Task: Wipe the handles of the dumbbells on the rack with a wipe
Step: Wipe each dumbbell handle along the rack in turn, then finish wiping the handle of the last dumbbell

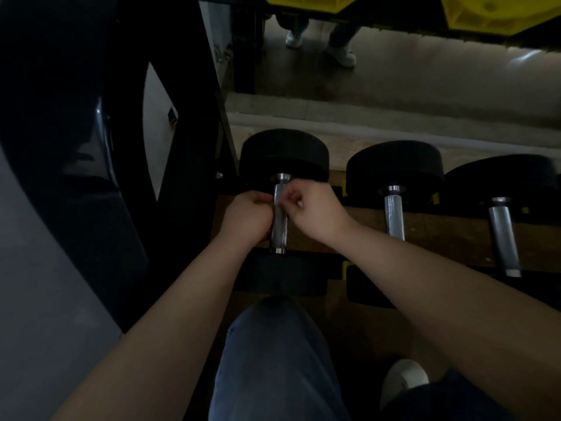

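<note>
Bottom centre: knee in blue jeans point(273, 360), w/ a white shoe point(402, 379) at lower right. Both bare forearms run up from the bottom corners to mid-frame.

Just above the knee is the near black head of the leftmost dumbbell point(282, 276), lying on the rack point(440, 233). Its handle point(278, 229), knurled metal, runs away from the camera, a bit left of frame centre.

Left hand point(246, 217) is against the handle's left side. Fingers are curled in & touching it; can't tell what they pinch.

Right hand point(315, 209) is at the handle's right side, toward the far end. Fingers are curled tight, pinching a small pale bit, the wipe point(299, 203). Most of the wipe is hidden in the fist. The stretch of handle betw. the two hands looks paler; can't tell if the wipe covers it.

Right of that on the same rack are a 2nd dumbbell point(394, 217) & a 3rd dumbbell point(502, 235), handles bare, both apart from the hands. Their far heads are black, same as the first.

Left third of frame: dark upright frame point(188, 117).

Beyond the rack is a pale floor point(425, 86). At upper centre stands a pair of light shoes point(343, 54) w/ trouser legs above. Yellow parts point(485, 13) run along the top edge.
</note>
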